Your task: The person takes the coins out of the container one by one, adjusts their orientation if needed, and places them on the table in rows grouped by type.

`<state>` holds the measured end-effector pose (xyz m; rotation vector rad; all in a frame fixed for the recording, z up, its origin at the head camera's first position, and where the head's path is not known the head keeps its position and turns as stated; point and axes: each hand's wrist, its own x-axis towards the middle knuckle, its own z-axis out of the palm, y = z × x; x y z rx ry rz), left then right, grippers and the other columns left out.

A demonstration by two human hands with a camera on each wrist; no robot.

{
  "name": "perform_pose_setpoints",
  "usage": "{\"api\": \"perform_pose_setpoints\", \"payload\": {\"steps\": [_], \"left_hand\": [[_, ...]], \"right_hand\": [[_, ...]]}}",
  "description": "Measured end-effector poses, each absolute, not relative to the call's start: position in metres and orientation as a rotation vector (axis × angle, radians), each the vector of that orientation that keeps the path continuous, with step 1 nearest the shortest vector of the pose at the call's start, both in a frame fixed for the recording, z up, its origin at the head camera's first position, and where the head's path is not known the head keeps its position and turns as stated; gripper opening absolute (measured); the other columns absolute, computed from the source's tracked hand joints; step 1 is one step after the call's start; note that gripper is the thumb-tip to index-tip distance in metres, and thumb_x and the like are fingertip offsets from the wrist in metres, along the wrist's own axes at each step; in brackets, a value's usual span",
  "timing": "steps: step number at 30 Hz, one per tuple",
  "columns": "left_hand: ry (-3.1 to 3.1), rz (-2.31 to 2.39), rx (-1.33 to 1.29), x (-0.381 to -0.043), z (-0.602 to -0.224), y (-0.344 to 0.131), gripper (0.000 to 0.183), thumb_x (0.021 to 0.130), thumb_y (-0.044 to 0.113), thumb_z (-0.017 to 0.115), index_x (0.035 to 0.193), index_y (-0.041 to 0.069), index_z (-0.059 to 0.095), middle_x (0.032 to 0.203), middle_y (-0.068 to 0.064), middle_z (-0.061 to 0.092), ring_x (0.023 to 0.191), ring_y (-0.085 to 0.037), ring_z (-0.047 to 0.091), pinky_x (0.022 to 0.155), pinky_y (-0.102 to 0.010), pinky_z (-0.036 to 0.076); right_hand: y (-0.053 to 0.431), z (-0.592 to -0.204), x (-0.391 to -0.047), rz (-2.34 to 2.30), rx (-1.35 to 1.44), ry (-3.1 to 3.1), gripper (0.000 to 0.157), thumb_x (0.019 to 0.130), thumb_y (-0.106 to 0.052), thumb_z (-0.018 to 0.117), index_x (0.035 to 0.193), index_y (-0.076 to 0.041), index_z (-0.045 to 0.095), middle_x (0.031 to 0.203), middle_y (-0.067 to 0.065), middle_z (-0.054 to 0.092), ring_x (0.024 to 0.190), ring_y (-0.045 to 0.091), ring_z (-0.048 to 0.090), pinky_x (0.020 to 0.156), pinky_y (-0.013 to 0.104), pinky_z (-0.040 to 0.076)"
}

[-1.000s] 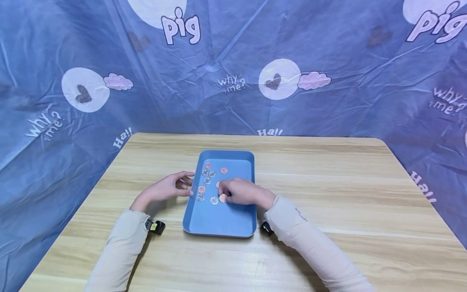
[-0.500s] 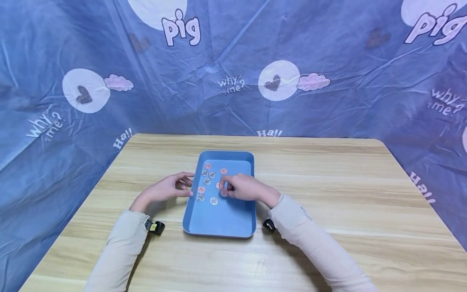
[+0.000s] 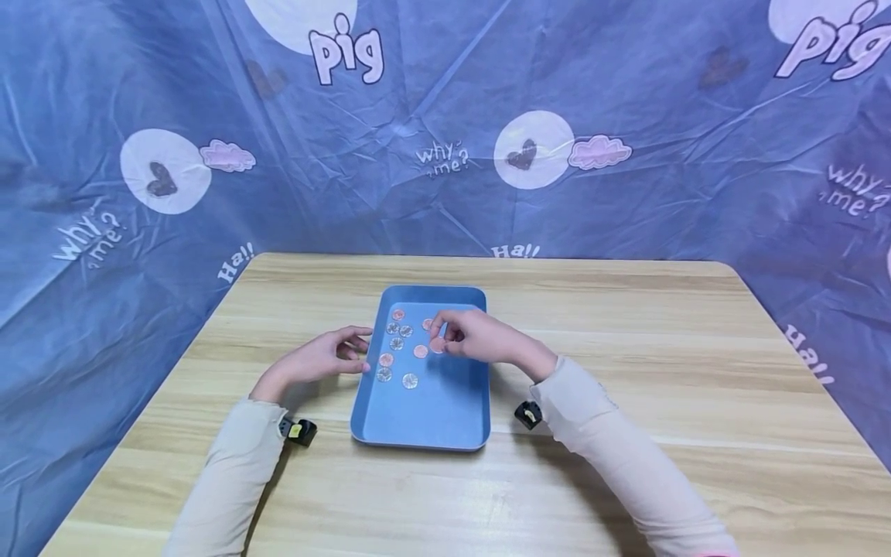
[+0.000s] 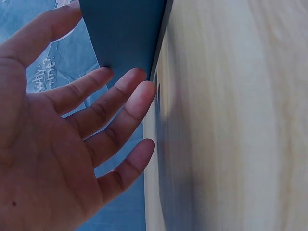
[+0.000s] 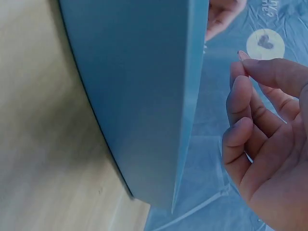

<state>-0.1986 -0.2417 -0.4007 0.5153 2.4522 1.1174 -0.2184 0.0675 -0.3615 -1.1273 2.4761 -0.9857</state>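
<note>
A blue rectangular tray (image 3: 431,422) lies on the table with several copper-coloured and silver coins inside. Over its right half, my right hand (image 3: 480,334) pinches a copper coin (image 3: 437,346) between thumb and forefinger. The right wrist view shows that coin (image 5: 243,56) edge-on at the fingertips, above the tray's rim. Beside the held coin lies another copper coin (image 3: 421,351); a silver coin (image 3: 410,381) sits nearer the front. My left hand (image 3: 327,356) is at the tray's left side, fingers loosely spread. In the left wrist view its fingertips (image 4: 132,74) are against the tray's outer wall.
A wooden table (image 3: 626,348) surrounds the tray. Behind it hangs a blue printed cloth (image 3: 445,209), which also covers both sides. Small black devices sit at both wrists, such as the right wrist camera (image 3: 529,415).
My right hand has picked the copper coin off the tray floor, from beside the front silver coin, and carried it up, away and slightly right. The left hand stays put.
</note>
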Motion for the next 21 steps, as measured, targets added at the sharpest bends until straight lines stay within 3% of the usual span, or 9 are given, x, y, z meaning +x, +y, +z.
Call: {"api": "perform_pose_setpoints", "payload": {"steps": [6,15,21], "left_hand": [[2.441,1.125,0.517,-0.198,-0.400,-0.241,0.070,0.088,0.022,0.070,0.144,-0.003,0.036,0.127,-0.025,0.056,0.108,-0.030,0.060,0.097,-0.045,0.050],[2.425,1.139,0.509,-0.197,-0.398,-0.240,0.072,0.088,0.022,0.070,0.145,-0.004,0.035,0.128,-0.026,0.056,0.109,-0.032,0.061,0.099,-0.046,0.050],[2.424,1.133,0.500,-0.198,-0.399,-0.241,0.073,0.088,0.025,0.070,0.145,-0.002,0.035,0.128,-0.024,0.056,0.110,-0.030,0.060,0.099,-0.045,0.050]], "right_hand": [[0.082,-0.357,-0.225,-0.997,-1.020,2.497,0.013,0.090,-0.008,0.064,0.103,-0.010,0.061,0.074,0.001,0.060,0.066,0.010,0.051,0.060,0.022,0.045],[0.114,-0.350,-0.236,-1.093,-0.914,2.510,0.011,0.091,-0.004,0.062,0.102,-0.006,0.061,0.087,0.018,0.068,0.072,0.013,0.058,0.065,0.026,0.049],[0.137,-0.355,-0.244,-1.124,-0.822,2.521,0.014,0.091,-0.001,0.059,0.105,-0.003,0.059,0.085,0.021,0.067,0.074,0.028,0.061,0.062,0.029,0.051]]}}
